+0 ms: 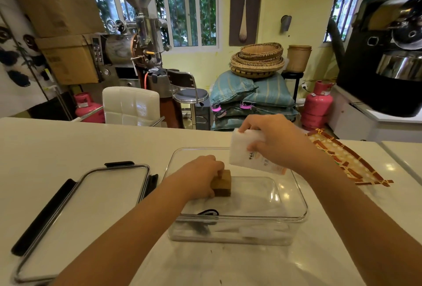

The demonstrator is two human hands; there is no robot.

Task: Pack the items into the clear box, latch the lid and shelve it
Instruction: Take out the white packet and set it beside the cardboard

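You have one clear box [294, 196], one lid [86, 212], one brown block [222, 183], one white packet [249, 153] and one dark item [209, 213] at the box's near wall; what that dark item is, you cannot tell. Both of your hands are in view.

Your left hand [201, 177] reaches over the left rim of the box, and its fingers [218, 168] curl closed on the brown block, which sits just right of them, inside the box at its left end. Your right hand [277, 142] is above the far rim; its fingers [253, 147] wrap the white packet, thumb on the top edge. The packet hangs below and left of those fingers, over the open box, its long axis running from upper left down to lower right, printed end pointing down toward the box.

The box stands open on the white surface [91, 144], its long axis left to right. The lid lies flat on the surface, well left of your left fingers, apart from the box, its long axis slanting from near left to far right. A patterned cloth [351, 162] lies right of your right forearm.
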